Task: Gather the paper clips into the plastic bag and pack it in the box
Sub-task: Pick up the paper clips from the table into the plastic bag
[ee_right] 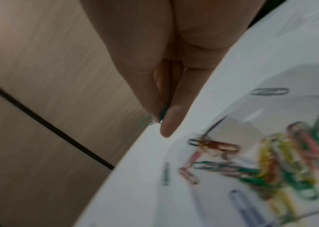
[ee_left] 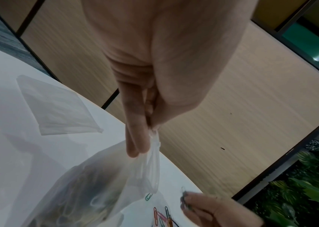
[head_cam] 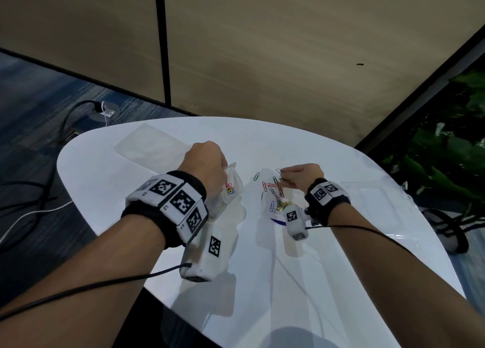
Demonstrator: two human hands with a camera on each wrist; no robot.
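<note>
Left hand: we pinch the rim of the plastic bag (ee_left: 104, 181) between thumb and fingers of our left hand (head_cam: 206, 164), lifting it off the table (head_cam: 341, 282) so the bag hangs, probably to keep the mouth up for the next drop.
Bag contents: a cluster of coloured clips already sits at the bottom.
Right hand: our right hand (head_cam: 301, 176) closes its fingertips on a few paper clips (ee_right: 162, 113), raised just above the loose pile.
Loose pile: the remaining paper clips on the table (head_cam: 275, 193) lie between our hands, beside the bag, which keeps each carry short.
Second bag: a spare clear bag (head_cam: 149, 145) lies flat farther back.
Box: we cannot make out a box with any certainty.
Progress: gathering looks partly done; packing not begun.
</note>
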